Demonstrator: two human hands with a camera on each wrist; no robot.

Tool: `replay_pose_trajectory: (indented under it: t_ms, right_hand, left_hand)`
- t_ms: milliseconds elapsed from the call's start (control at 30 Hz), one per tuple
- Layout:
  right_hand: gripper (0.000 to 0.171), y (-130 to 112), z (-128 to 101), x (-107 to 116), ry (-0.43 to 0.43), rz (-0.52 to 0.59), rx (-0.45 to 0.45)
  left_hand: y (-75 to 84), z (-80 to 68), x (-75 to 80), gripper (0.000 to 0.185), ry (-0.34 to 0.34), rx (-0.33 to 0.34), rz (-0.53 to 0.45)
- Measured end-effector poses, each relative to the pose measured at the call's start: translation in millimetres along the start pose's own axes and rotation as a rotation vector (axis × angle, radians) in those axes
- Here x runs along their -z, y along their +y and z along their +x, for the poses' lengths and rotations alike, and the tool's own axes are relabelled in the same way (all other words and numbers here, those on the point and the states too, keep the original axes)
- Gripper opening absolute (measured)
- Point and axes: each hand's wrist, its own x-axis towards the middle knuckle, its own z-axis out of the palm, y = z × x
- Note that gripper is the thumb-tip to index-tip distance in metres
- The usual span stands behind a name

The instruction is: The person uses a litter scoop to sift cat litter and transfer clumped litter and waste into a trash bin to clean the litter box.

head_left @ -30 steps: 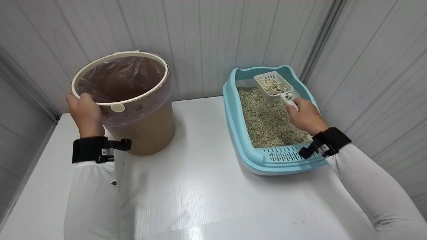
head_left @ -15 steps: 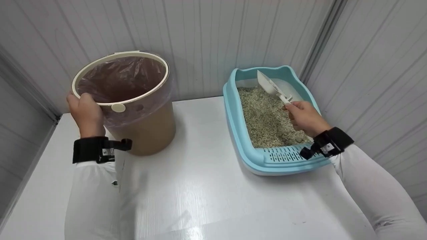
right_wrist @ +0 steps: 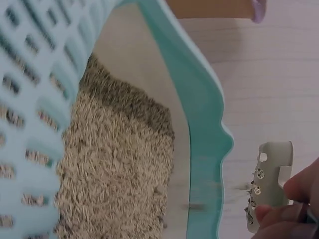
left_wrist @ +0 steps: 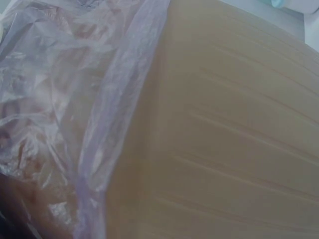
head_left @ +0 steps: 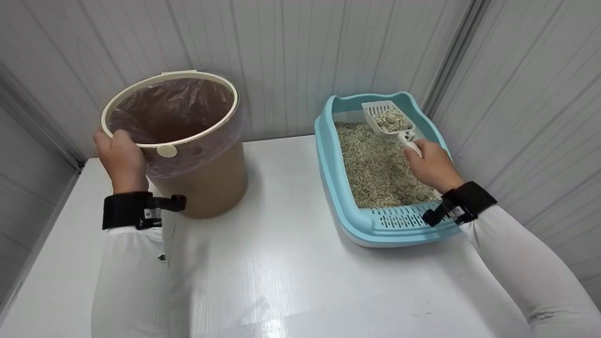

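My left hand grips the cream rim of a brown trash bin, thumb toward the inside. A clear plastic bag lines the bin and folds over its outside. In the left wrist view the bag's edge lies against the bin wall; the hand is barely visible there, if at all. My right hand holds the handle of a white slotted litter scoop above a blue litter box. Pale pellets lie in the scoop's near part. In the right wrist view, blurred specks appear beside the scoop.
Pellet cat litter covers the box floor, with darker clumps toward the slotted front ledge. Bin and box stand apart on a white table. Panelled walls close off the back and right side.
My right hand has rocked the scoop, tipping it on its side half a second ago and bringing it back nearly level now. The left hand and bin stay in place.
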Motion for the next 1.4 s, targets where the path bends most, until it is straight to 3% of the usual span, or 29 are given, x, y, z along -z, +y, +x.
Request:
replay_pose_trajectory:
  t_ms: [167,567,800,1067,1300,1400]
  right_hand:
    - [0.036,0.9,0.0,-0.6,0.076,-0.131,0.04]
    - [0.027,-0.4,-0.7,0.4,0.083,-0.282,0.053]
    - [0.028,-2.2,-1.1,-2.0,0.099,-0.301,0.067]
    - [0.027,-4.0,-1.4,-5.0,0.169,-0.324,0.144]
    - [0.025,-5.4,-0.7,-6.3,0.15,-0.305,0.13]
    - [0.029,-5.4,-1.6,-3.4,0.107,-0.23,0.138]
  left_hand:
    - [3.1,-3.1,0.2,0.067,-0.008,0.011,0.008]
    - [3.4,-3.3,0.5,0.067,0.004,0.016,0.029]
    - [2.4,-2.4,0.4,0.066,0.001,0.017,0.019]
    - [0.1,1.9,-0.2,0.058,0.012,0.019,0.001]
    - [-0.7,2.8,0.0,0.062,0.001,0.017,-0.018]
    - [-0.5,2.8,-0.4,0.06,0.004,0.014,-0.018]
